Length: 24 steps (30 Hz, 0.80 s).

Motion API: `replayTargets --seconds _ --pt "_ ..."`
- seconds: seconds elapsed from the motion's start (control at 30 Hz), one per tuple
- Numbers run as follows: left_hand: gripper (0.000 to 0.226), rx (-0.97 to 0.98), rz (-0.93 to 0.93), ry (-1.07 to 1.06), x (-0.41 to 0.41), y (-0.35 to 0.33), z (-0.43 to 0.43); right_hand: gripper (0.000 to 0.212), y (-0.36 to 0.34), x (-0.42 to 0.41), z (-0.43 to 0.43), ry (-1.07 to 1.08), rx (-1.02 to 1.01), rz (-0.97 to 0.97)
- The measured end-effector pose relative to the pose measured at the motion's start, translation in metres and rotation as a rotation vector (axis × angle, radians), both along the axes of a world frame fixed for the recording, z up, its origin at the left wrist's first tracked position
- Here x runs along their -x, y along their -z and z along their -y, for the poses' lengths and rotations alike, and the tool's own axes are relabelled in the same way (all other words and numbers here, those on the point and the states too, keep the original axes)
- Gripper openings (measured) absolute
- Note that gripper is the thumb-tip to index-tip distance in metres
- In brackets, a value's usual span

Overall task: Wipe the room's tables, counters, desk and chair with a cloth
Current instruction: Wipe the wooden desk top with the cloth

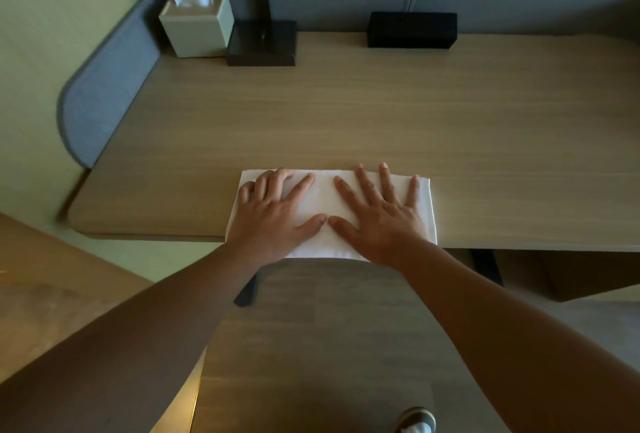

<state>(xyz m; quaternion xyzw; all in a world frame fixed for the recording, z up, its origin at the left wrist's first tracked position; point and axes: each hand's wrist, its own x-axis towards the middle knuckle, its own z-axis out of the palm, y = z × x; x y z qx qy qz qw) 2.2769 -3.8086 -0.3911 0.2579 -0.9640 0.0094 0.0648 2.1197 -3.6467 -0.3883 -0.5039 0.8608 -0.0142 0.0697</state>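
A white cloth (330, 211), folded into a flat rectangle, lay on the wooden bench (346, 114) at its near edge, with the cloth's near side hanging slightly over that edge. Both hands pressed down on it side by side. The left hand (277, 214) rested palm-down on the left half, its index finger stretched forward and the outer fingers curled a little at the cloth's far left corner. The right hand (381, 214) lay flat on the right half with all fingers spread wide, the fingertips reaching the cloth's far edge. The two thumbs pointed toward each other and nearly met at the middle of the cloth. Neither grip closed around anything; both were wide and flat, holding the cloth only by pressure from above.

At the back left of the bench stood a pale tissue box (195, 22) with a tissue sticking up from it. Just beside it on the right sat the black square base of a lamp (262, 43), its dark stem rising out of view. Farther right along the back edge lay a black oblong box (412, 30), well apart from the cloth. A grey padded panel (104, 86) ran behind the bench and curved around its left end.
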Motion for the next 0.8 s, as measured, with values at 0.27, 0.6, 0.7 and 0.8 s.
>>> replayTargets --seconds 0.27,0.6,0.7,0.8 --pt "0.079 -0.031 -0.011 -0.025 0.0 -0.002 0.017 0.083 0.006 0.008 0.026 0.018 0.031 -0.032" --pt "0.077 -0.072 -0.026 -0.052 0.031 -0.002 0.047 0.077 0.004 0.032 0.052 -0.002 0.057 -0.05" --pt "0.077 -0.071 -0.043 -0.054 0.044 0.002 0.063 0.072 0.001 0.041 0.061 -0.004 0.148 -0.055" --pt "0.077 -0.055 -0.046 -0.064 0.06 0.002 0.078 0.071 -0.002 0.053 0.075 0.003 0.173 -0.064"
